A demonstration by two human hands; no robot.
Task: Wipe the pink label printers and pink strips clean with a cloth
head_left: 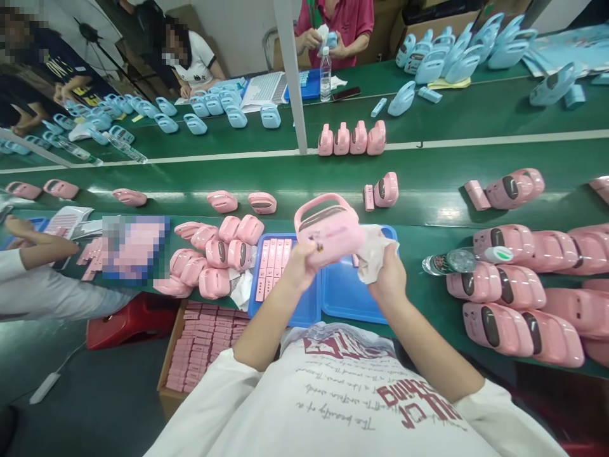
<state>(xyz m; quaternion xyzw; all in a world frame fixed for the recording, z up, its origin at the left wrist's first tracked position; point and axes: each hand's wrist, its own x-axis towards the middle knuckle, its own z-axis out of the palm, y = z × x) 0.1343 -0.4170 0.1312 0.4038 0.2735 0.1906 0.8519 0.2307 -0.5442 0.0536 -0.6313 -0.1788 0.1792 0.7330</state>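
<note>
Pink handled casing [328, 235] is gripped at its lower left by the curled fingers of the left hand [301, 266], above and just beyond the blue trays [351, 298]; white cloth [373, 255] is bunched at its other end in the closed fingers of the right hand [390, 276]. Glossy green bench [428, 212] is spread beneath, more pink casings [497, 330] being massed either side of the fingers. Well beyond them, past a white post [291, 76], blue casings [432, 66] are ranged near co-workers [195, 63].

Casings [214, 283] lie left and right of the trays [351, 297].
</note>
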